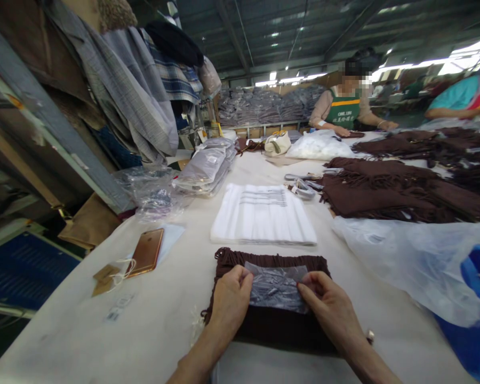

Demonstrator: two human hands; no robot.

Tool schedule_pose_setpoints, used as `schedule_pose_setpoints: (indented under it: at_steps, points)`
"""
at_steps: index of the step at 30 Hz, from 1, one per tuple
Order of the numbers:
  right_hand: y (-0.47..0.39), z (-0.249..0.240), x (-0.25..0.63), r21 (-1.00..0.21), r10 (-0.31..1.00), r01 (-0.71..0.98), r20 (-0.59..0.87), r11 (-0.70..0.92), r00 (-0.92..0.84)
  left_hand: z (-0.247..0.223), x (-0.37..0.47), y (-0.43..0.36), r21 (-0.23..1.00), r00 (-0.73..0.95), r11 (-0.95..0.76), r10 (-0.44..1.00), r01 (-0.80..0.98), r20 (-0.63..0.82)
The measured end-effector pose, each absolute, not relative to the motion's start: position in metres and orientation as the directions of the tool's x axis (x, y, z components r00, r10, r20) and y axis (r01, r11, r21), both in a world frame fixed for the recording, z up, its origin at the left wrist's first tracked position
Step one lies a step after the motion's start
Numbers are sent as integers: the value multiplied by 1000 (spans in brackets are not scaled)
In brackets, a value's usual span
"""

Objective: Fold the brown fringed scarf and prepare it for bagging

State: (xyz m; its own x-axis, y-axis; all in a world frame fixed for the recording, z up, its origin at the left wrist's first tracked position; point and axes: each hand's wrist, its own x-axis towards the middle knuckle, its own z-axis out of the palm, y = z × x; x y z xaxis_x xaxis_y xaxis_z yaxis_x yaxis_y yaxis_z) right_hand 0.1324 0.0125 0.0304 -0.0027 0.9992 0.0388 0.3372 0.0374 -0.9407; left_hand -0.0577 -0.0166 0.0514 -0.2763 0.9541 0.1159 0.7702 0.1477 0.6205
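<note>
A small clear plastic bag (278, 288) is stretched between my two hands, above a folded dark brown fringed scarf (280, 328). My left hand (232, 293) pinches the bag's left edge between thumb and fingers. At the opposite edge, my right hand (328, 298) pinches it the same way. The scarf lies flat on the white table (152, 330), its fringe along the far side. Just beyond it rests a stack of white plastic bags (264, 218) with printed lines near the top.
To the left lie a phone (146, 252) and a brown tag (105, 278). Packed bags (208, 165) are stacked farther back. Brown scarves (400, 186), plastic sheeting (408, 261) and a blue object (478, 272) occupy the right. A co-worker (346, 106) in a green apron stands across the table.
</note>
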Motion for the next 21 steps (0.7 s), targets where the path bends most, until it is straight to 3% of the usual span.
schedule_pose_setpoints:
  at_steps: [1, 3, 5, 6, 8, 11, 15, 18, 21]
  points:
    - [14, 29, 131, -924, 998, 379, 60, 48, 19, 48, -60, -15, 572, -304, 151, 935, 806, 181]
    - [15, 28, 129, -897, 996, 438, 86, 60, 39, 42, -62, -16, 411, -276, 77, 848, 908, 451]
    - [16, 26, 127, -880, 994, 468, 104, 82, 21, 37, -61, -18, 125, -17, -106, 693, 986, 721]
    - [17, 24, 127, -873, 993, 478, 117, 96, 13, 34, -59, -18, -16, 151, -216, 628, 976, 763]
    - [18, 19, 130, -856, 989, 502, 150, 126, 6, 28, -54, -17, -140, 381, -400, 622, 906, 684]
    - [16, 14, 143, -757, 971, 631, 237, 172, 19, 19, -48, -13, -92, 451, -468, 752, 879, 480]
    - [3, 20, 155, -379, 804, 885, 595, 270, 9, 9, -46, -11, -19, 422, -451, 817, 892, 393]
    - [-1, 22, 142, -178, 576, 803, 783, 569, -235, 11, -43, -12, 66, 399, -443, 854, 894, 334]
    - [7, 6, 121, -23, 423, 667, 789, 745, -445, 25, -50, -14, 219, 404, -462, 876, 860, 263]
